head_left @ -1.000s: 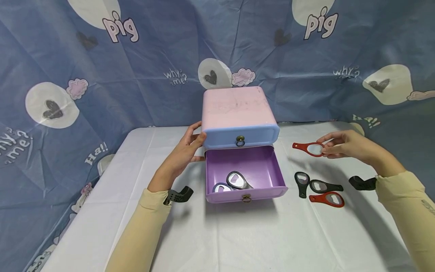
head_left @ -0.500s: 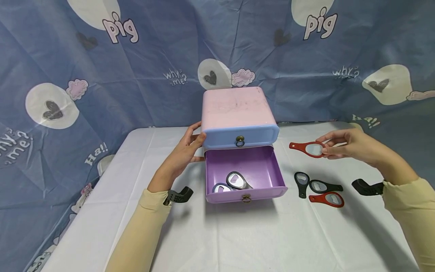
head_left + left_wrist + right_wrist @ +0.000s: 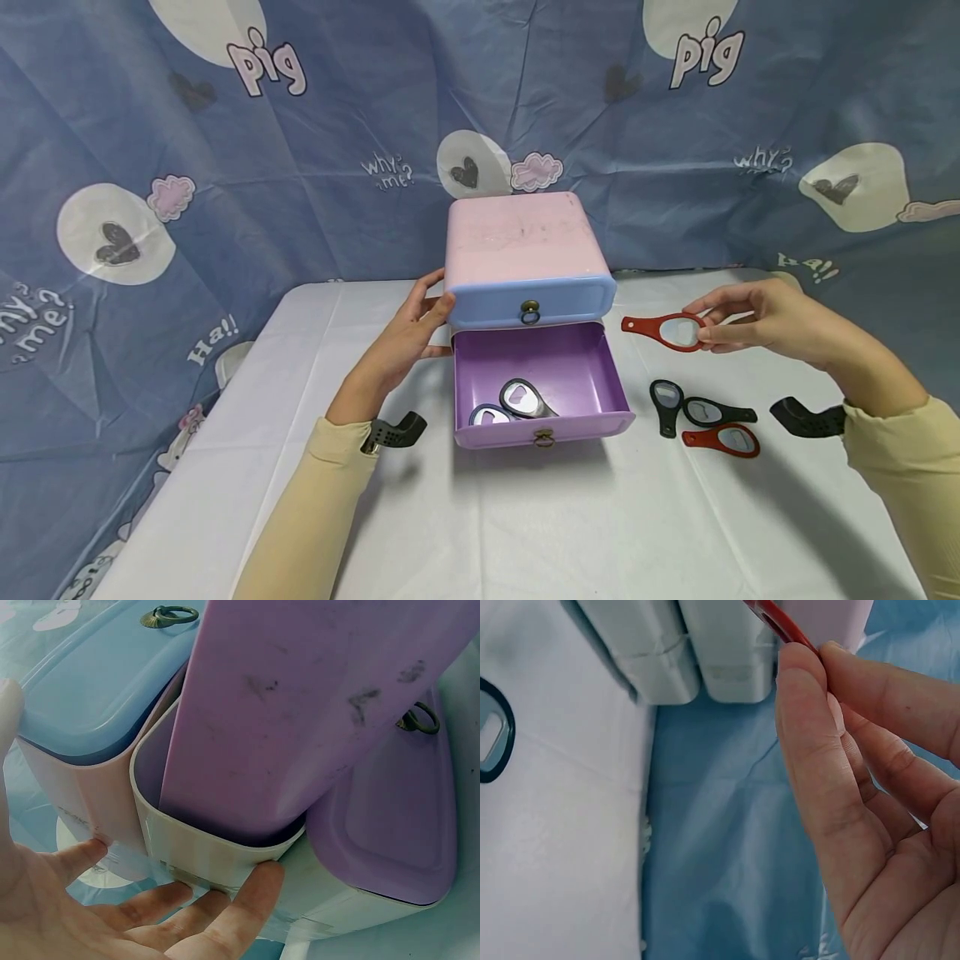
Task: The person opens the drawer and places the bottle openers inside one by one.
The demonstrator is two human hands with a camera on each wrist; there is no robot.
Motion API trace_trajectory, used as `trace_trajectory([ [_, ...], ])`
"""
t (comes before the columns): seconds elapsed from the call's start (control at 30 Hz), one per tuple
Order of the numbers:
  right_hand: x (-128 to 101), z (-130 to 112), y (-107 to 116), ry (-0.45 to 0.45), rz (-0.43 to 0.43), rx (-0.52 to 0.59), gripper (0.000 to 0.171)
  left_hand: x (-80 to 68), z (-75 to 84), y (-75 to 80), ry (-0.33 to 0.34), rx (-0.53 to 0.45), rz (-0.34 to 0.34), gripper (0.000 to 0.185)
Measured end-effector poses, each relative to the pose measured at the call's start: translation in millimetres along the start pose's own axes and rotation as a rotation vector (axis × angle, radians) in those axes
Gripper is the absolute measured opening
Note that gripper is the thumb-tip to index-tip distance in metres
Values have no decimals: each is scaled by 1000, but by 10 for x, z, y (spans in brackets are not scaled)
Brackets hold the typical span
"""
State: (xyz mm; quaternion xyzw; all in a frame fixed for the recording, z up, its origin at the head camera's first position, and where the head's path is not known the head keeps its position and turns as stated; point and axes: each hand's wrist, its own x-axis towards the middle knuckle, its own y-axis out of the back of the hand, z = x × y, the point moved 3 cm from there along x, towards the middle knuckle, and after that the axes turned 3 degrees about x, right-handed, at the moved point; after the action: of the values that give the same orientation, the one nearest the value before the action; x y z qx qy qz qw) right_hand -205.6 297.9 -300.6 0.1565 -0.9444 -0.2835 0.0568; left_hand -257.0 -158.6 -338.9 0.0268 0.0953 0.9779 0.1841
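My right hand (image 3: 757, 321) pinches a red bottle opener (image 3: 656, 327) by its round head between thumb and fingers, above the table right of a small drawer cabinet (image 3: 525, 237). Its handle points left, toward the cabinet. In the right wrist view only a red edge of the opener (image 3: 784, 622) shows past the fingertips. My left hand (image 3: 408, 329) rests on the cabinet's left side with spread fingers (image 3: 244, 911) touching the wall. The purple drawer (image 3: 543, 354) is pulled out; two dark-rimmed bottle openers (image 3: 525, 398) lie in it, one partly hidden by the drawer front.
Right of the drawer, two black bottle openers (image 3: 667, 407) and another red bottle opener (image 3: 723, 440) lie on the white tabletop (image 3: 540, 525). The blue top drawer (image 3: 487, 304) is closed, as is a lower purple drawer (image 3: 401, 817). A patterned blue cloth (image 3: 337, 192) hangs behind.
My right hand has moved left toward the cabinet with the red bottle opener, after a slight shift at first. The left hand and the drawers have stayed in place.
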Motion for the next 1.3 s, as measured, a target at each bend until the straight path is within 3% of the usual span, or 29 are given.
trace_trajectory([
  [0.63,25,-264,-190,-32,-30,-64,39,0,-3,5,-7,4,-4,89],
  [1.3,248,-515,-615,-37,-113,-98,37,7,-15,5,-4,-1,-5,92],
])
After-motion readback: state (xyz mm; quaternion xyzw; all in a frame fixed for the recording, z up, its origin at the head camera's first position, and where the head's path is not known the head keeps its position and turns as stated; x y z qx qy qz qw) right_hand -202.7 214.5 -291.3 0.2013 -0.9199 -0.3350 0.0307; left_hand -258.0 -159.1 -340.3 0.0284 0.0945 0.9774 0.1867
